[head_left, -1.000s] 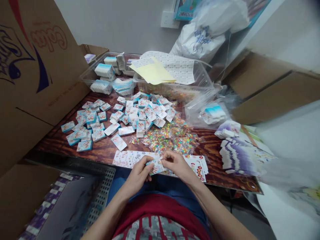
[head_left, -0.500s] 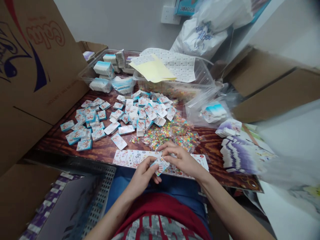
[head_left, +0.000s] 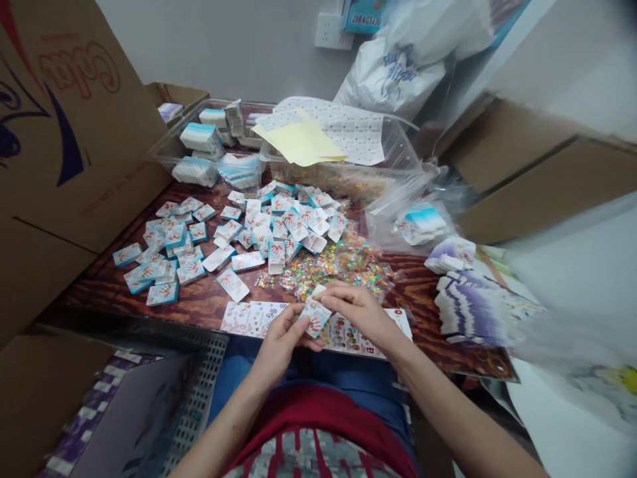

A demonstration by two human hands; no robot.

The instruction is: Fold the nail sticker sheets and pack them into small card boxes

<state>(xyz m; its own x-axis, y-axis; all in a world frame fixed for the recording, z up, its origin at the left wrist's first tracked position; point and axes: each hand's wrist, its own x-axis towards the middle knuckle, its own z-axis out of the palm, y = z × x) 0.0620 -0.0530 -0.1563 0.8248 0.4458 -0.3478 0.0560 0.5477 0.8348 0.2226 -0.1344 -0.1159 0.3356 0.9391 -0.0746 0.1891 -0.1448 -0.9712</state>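
My left hand point(head_left: 280, 342) and my right hand point(head_left: 359, 311) meet over the near edge of the wooden table point(head_left: 423, 292). Both pinch one small white and blue box with a red hand print point(head_left: 314, 317), tilted, its top flap up. Under the hands lie flat sticker sheets point(head_left: 249, 317). Just beyond them a pile of small clear packets with coloured bits point(head_left: 343, 265) spreads out. Many more of the same little boxes point(head_left: 223, 232) lie scattered across the table's left and middle.
Clear plastic tubs point(head_left: 209, 146) with box stacks stand at the back, with yellow and white sheets point(head_left: 318, 136) on top. Purple cards point(head_left: 468, 305) are stacked on the right. Cardboard boxes point(head_left: 60, 133) flank both sides. A plastic bag of boxes point(head_left: 421, 222) lies at the right.
Both hands have lifted the small box up and a little forward over the sticker sheets. The right fingers have shifted to its top flap.
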